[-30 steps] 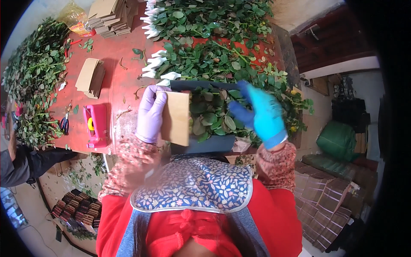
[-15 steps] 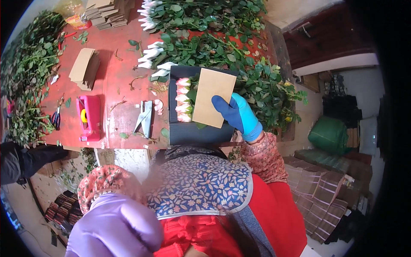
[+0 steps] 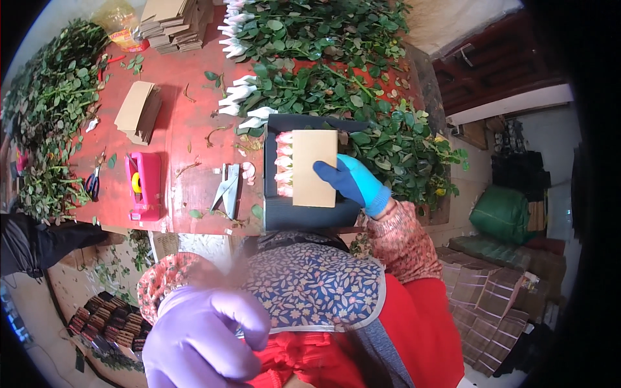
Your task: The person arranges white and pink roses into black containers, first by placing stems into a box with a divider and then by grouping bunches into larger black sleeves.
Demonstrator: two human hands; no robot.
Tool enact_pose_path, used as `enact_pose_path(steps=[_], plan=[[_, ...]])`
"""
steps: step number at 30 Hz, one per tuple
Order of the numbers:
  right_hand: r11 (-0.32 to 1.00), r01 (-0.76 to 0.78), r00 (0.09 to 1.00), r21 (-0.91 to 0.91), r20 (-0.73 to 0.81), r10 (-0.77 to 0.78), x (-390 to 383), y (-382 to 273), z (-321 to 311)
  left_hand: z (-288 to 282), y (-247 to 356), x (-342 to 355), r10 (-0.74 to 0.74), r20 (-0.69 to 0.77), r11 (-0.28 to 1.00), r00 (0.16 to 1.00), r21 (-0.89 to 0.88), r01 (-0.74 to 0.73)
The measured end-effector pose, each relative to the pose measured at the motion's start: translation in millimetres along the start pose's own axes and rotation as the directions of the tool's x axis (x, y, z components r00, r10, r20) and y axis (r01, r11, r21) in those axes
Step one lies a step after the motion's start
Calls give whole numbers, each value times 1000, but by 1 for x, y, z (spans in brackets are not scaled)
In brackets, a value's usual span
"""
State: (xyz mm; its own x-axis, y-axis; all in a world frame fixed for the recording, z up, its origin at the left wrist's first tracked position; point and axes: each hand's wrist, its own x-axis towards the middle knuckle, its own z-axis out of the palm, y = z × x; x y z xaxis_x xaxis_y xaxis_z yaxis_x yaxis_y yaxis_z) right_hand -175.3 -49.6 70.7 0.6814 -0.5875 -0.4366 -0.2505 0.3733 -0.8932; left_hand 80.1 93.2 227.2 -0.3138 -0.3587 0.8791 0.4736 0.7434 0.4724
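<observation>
While the lilac-gloved left hand (image 3: 206, 331) is raised near the flowered apron (image 3: 317, 278), I cannot tell from my place whether its grip is spread or pressed together, because the palm is turned away. The blue-gloved right hand (image 3: 359, 185) is pinching the right edge of a cardboard piece (image 3: 312, 171), with the thumb (image 3: 326, 172) flat upon its face. This piece is over the dark ribbed holder (image 3: 304, 218), and at its left edge the heads of pink roses (image 3: 283, 169) show in a column. On the red tabletop (image 3: 191, 119), left of the holder, I see a grey plier-like tool (image 3: 228, 187) and, farther left, a pink tape dispenser (image 3: 151, 187).
</observation>
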Motion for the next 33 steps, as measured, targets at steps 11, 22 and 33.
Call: enact_pose_path(steps=[11,22,33], plan=[[913,-370,915,-171,102,390,63,30,-24,-26,-172,-121,-876,-162,142,454,814,564],[409,-219,975,-886,-209,71,32,-25,-13,-30,-234,-79,-988,-106,-126,-113,975,181],[-188,166,738,-968,248,-627,-56,86,35,-39,-234,-86,-991,-52,-76,-125,978,195]])
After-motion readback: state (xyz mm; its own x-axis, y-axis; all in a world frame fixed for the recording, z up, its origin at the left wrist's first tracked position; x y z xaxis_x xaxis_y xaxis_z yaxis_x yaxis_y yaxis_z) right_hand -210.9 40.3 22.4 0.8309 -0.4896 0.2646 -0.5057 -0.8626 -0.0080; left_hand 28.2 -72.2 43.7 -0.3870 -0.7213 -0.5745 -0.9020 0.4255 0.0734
